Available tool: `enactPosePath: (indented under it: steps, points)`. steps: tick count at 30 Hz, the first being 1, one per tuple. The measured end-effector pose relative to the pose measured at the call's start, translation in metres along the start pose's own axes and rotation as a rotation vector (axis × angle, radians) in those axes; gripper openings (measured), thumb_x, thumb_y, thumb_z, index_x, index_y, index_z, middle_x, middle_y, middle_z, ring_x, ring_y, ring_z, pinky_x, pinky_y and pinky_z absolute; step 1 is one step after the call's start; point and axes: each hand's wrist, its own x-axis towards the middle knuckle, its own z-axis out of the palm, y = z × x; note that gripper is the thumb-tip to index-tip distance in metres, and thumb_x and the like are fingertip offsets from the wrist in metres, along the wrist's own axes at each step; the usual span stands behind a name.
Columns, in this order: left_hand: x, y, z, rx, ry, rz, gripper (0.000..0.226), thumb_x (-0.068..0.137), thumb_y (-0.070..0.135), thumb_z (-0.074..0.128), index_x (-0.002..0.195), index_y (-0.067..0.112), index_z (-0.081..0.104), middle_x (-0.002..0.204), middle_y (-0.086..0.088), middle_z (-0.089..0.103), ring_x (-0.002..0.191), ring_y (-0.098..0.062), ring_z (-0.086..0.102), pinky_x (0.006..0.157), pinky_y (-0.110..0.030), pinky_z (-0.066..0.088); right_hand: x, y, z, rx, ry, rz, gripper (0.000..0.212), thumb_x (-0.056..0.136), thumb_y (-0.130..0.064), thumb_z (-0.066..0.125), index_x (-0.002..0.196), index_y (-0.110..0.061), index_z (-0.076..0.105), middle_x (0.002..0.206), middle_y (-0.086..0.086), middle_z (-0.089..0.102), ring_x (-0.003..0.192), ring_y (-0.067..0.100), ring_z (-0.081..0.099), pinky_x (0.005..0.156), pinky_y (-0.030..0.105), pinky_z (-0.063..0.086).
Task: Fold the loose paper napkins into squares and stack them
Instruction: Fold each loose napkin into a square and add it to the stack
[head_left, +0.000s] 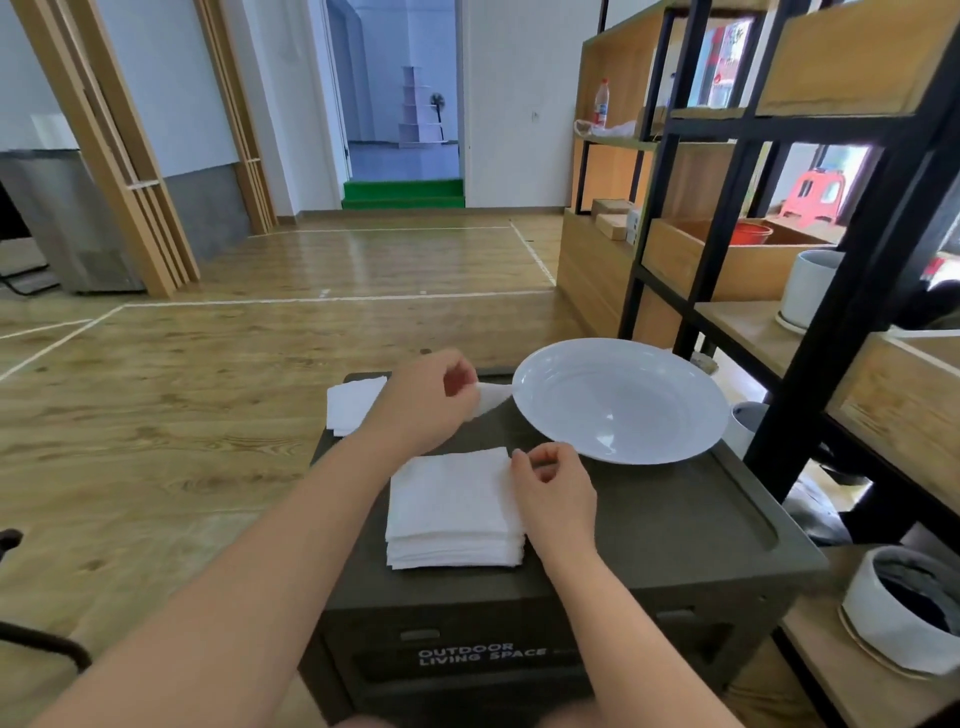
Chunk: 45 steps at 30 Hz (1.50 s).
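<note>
My left hand (415, 400) reaches across the dark worktop (649, 519), its fingers (460, 379) curled and pinching a loose white napkin (493, 397) that trails from them toward the rim of the white plate (621, 400); the napkin's far end touches or slips just under that rim, I cannot tell which. My right hand (553, 491) sits nearer to me, thumb and forefinger curled together at the far right corner of the stack of folded napkins (452, 506), pinching the edge of the top sheet while the other fingers bend loosely. The stack lies near the front middle of the worktop, square and fairly even, several layers showing along its near side. A second small pile of napkins (353, 402) rests at the far left corner of the worktop, partly hidden behind my left wrist. The plate stands on the far right part of the worktop, tilted a little toward me. The worktop is the lid of a dark box lettered "OUTDOOR LIVING SPACE" (480, 656) on its front. To my right rises a wood and black metal shelf (852, 291), and wooden floor (208, 338) spreads to the left
</note>
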Motion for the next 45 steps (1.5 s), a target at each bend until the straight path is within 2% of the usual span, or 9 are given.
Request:
enactPosePath:
  steps: [3, 5, 8, 12, 16, 23, 36, 40, 45]
  points:
    - [-0.021, 0.011, -0.026, -0.339, -0.042, -0.028, 0.016, 0.082, 0.023, 0.055, 0.070, 0.031, 0.060, 0.063, 0.017, 0.056, 0.056, -0.006, 0.046, 0.055, -0.017, 0.041, 0.007, -0.017, -0.008, 0.082, -0.105, -0.061, 0.048, 0.084, -0.039, 0.068, 0.123, -0.029, 0.044, 0.099, -0.009, 0.057, 0.088, 0.008, 0.057, 0.071, 0.019, 0.043]
    - [-0.033, 0.012, -0.040, -0.587, -0.128, -0.144, 0.020, 0.081, 0.020, 0.052, 0.066, 0.029, 0.062, 0.062, 0.009, 0.052, 0.057, -0.011, 0.043, 0.056, -0.020, 0.043, 0.010, -0.032, -0.011, 0.120, -0.194, -0.093, 0.055, 0.082, -0.042, 0.070, 0.126, -0.037, 0.037, 0.106, -0.017, 0.050, 0.093, 0.006, 0.055, 0.072, 0.019, 0.044]
    - [-0.045, 0.004, -0.052, -0.919, -0.195, -0.368, 0.017, 0.090, 0.014, 0.048, 0.087, 0.016, 0.065, 0.073, -0.002, 0.054, 0.064, -0.017, 0.050, 0.063, -0.030, 0.048, 0.007, -0.051, -0.017, 0.149, -0.367, -0.125, 0.010, 0.088, -0.040, 0.062, 0.096, -0.034, 0.062, 0.082, -0.020, 0.065, 0.071, -0.003, 0.061, 0.060, 0.015, 0.044]
    - [-0.055, -0.008, -0.046, -0.998, -0.125, -0.572, 0.029, 0.092, 0.038, 0.053, 0.091, 0.010, 0.060, 0.075, -0.004, 0.065, 0.067, -0.021, 0.062, 0.066, -0.034, 0.049, 0.001, -0.056, -0.014, 0.133, -0.408, -0.071, 0.022, 0.091, -0.031, 0.060, 0.071, -0.024, 0.065, 0.067, -0.011, 0.067, 0.065, 0.006, 0.061, 0.057, 0.018, 0.046]
    - [-0.062, -0.018, -0.020, -0.646, 0.006, -0.565, 0.022, 0.089, 0.035, 0.061, 0.106, 0.022, 0.060, 0.099, -0.002, 0.068, 0.086, -0.017, 0.064, 0.069, -0.030, 0.051, 0.003, -0.043, -0.005, -0.100, -0.287, -0.026, 0.022, 0.092, -0.030, 0.058, 0.075, -0.015, 0.060, 0.074, 0.001, 0.060, 0.071, 0.013, 0.055, 0.061, 0.023, 0.041]
    - [-0.072, -0.032, 0.006, -0.174, 0.166, -0.433, 0.022, 0.088, 0.023, 0.061, 0.103, 0.031, 0.047, 0.081, 0.005, 0.057, 0.065, -0.006, 0.054, 0.048, -0.017, 0.034, 0.006, -0.031, 0.004, -0.462, -0.210, -0.116, 0.032, 0.091, -0.034, 0.055, 0.066, -0.017, 0.045, 0.063, -0.002, 0.043, 0.058, 0.010, 0.041, 0.054, 0.021, 0.034]
    - [-0.076, -0.077, 0.007, -0.144, 0.237, -0.363, 0.020, 0.079, 0.032, 0.072, 0.089, 0.030, 0.055, 0.067, 0.008, 0.055, 0.061, -0.005, 0.053, 0.053, -0.019, 0.034, -0.009, -0.009, 0.012, -0.610, -0.161, -0.131, 0.023, 0.091, -0.036, 0.052, 0.093, -0.018, 0.039, 0.075, -0.004, 0.053, 0.064, 0.009, 0.048, 0.048, 0.026, 0.033]
    - [-0.050, -0.103, -0.024, 0.097, 0.376, -0.280, 0.014, 0.086, 0.015, 0.058, 0.098, 0.022, 0.058, 0.079, 0.007, 0.057, 0.075, -0.015, 0.055, 0.060, -0.027, 0.039, -0.009, -0.007, 0.017, -0.603, -0.157, -0.141, 0.022, 0.093, -0.034, 0.050, 0.094, -0.017, 0.037, 0.073, -0.003, 0.052, 0.062, 0.011, 0.048, 0.048, 0.028, 0.034]
    - [-0.013, -0.132, -0.042, 0.437, 0.167, -0.343, 0.046, 0.085, 0.002, 0.049, 0.130, 0.014, 0.049, 0.127, -0.008, 0.054, 0.116, -0.028, 0.049, 0.086, -0.037, 0.043, -0.009, -0.007, 0.017, -0.585, -0.162, -0.143, 0.022, 0.094, -0.034, 0.050, 0.094, -0.017, 0.037, 0.072, -0.002, 0.053, 0.062, 0.012, 0.051, 0.050, 0.028, 0.038]
